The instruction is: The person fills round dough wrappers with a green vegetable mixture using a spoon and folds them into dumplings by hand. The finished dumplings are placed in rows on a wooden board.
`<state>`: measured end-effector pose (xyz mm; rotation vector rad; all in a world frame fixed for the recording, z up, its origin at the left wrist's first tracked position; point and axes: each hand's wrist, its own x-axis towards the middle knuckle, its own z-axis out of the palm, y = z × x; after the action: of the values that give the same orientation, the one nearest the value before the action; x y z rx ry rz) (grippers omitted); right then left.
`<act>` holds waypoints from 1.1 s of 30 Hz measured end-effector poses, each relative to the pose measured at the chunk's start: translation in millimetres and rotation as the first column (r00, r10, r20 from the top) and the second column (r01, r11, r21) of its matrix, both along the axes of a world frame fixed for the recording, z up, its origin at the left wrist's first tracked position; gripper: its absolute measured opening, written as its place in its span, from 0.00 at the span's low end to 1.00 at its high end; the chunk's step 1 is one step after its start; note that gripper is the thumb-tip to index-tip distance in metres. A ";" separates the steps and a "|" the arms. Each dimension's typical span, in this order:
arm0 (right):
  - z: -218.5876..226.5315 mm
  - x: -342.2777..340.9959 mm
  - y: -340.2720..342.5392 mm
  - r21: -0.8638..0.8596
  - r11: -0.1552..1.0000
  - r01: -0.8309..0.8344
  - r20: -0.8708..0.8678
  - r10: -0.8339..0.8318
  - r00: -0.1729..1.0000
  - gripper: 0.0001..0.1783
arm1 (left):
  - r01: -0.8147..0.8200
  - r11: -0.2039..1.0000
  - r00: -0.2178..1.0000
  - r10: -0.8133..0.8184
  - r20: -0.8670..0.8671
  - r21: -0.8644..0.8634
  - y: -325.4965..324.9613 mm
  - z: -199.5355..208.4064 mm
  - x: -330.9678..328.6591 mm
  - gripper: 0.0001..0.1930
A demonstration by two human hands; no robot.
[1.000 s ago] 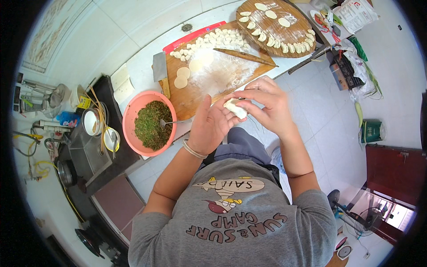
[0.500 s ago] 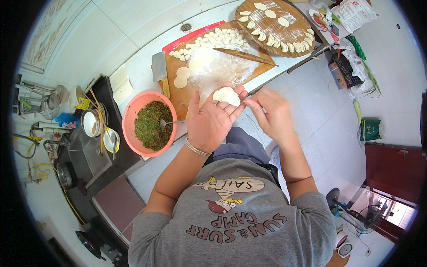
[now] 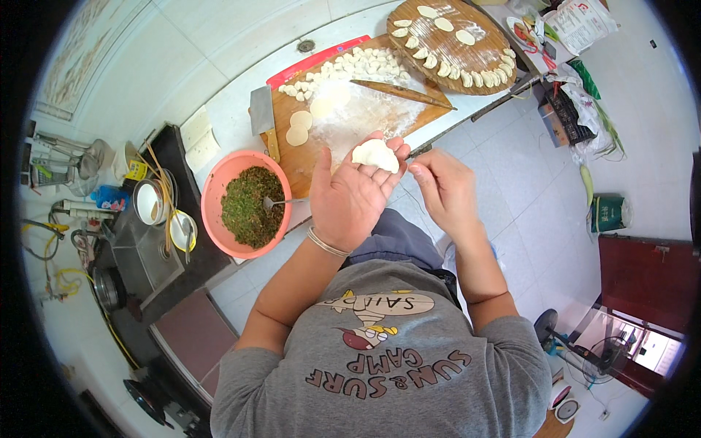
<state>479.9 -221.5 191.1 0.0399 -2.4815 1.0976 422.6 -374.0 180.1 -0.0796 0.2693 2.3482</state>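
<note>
On the fingers of my upturned left hand (image 3: 345, 203) rests a white half-moon dumpling (image 3: 375, 155), its edge folded over. My right hand (image 3: 448, 196) is just right of it, fingers curled in and thumb against the index finger; nothing shows in its grip, and it is apart from the dumpling. Beyond my left hand lies a floured cutting board (image 3: 289, 166) with thin round wrappers (image 3: 297, 136), many small dough pieces (image 3: 361, 66) and a tapered wooden rolling pin (image 3: 401, 93). Left of my left hand, a pink basin (image 3: 210, 228) holds green chopped filling (image 3: 248, 197) with a spoon (image 3: 283, 201) in it.
A cleaver (image 3: 261, 111) lies on the board's left edge. At the far right, a round wooden board (image 3: 453, 45) carries a curved row of dumplings (image 3: 467, 77) and a few wrappers (image 3: 443, 24). A sink (image 3: 157, 255) with bowls beside it is at left.
My right hand, blurred before, has drawn slightly down with its fingers curled. My left hand and the dumpling have shifted slightly right.
</note>
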 end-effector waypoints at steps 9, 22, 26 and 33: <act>-8.3 -6.2 5.7 0.102 0.987 -0.124 -0.262 0.147 0.954 0.08 | 0.030 0.999 0.999 -0.030 0.023 -0.012 3.3 3.9 2.8 0.36; 2.6 2.3 8.2 -0.032 0.999 -0.030 -0.144 0.025 0.989 0.08 | 0.022 0.998 0.989 -0.029 -0.142 -0.051 1.3 -1.4 2.4 0.37; -4.3 -6.9 18.8 0.053 0.983 -0.174 -0.231 0.182 0.956 0.09 | 0.050 0.997 0.995 -0.054 -0.088 -0.052 0.5 -0.6 5.1 0.36; -4.6 -8.9 16.8 0.096 0.981 -0.167 -0.237 0.185 0.954 0.05 | 0.044 0.993 0.990 -0.059 -0.131 -0.113 2.7 1.6 7.2 0.39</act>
<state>471.0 -204.6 186.5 0.4027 -2.3272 1.0011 429.8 -371.2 181.7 0.0324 0.4617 2.2893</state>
